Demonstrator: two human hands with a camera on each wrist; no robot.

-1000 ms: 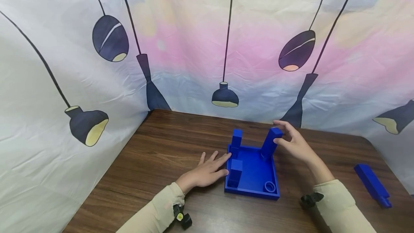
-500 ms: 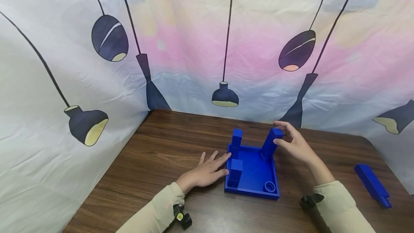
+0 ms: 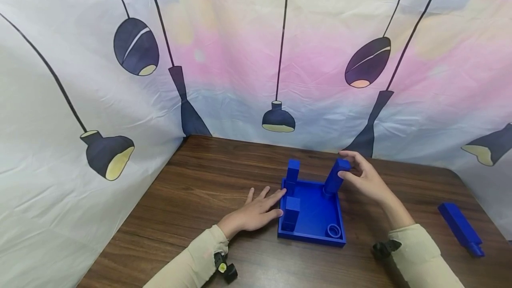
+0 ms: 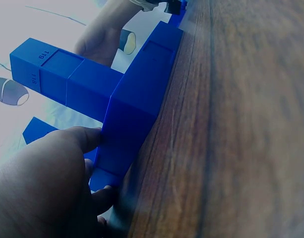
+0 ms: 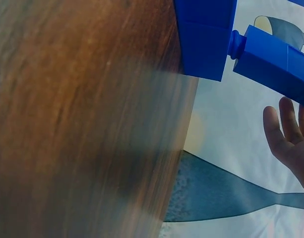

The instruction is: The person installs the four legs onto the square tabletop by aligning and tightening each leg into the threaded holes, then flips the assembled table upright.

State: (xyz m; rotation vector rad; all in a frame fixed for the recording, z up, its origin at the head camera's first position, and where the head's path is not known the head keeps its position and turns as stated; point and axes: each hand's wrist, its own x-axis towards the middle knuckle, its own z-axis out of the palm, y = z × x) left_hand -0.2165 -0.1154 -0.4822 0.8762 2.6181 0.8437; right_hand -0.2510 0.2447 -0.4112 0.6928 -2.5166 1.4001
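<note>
A shallow square blue tray (image 3: 312, 210) lies on the table. My left hand (image 3: 254, 213) is spread beside it, thumb and fingers touching its left wall. With thumb and fingertips, my right hand (image 3: 367, 183) holds the top of a square blue post (image 3: 334, 181) at the far right corner. That post leans right; in the right wrist view its narrow ridged neck (image 5: 235, 45) shows between it and the tray. Two more posts stand upright, one at the back left (image 3: 293, 172) and another at the front left (image 3: 291, 212). A round socket (image 3: 334, 231) marks the near right corner.
A loose blue post (image 3: 460, 228) with a narrow end lies on the wooden table (image 3: 208, 172) at the right. Behind the table hangs a cloth backdrop (image 3: 236, 48) printed with lamps. Each wrist wears a small black camera (image 3: 226, 268).
The post under my right hand has shifted very slightly, its top a touch lower and to the right. My left hand and the tray have stayed still.
</note>
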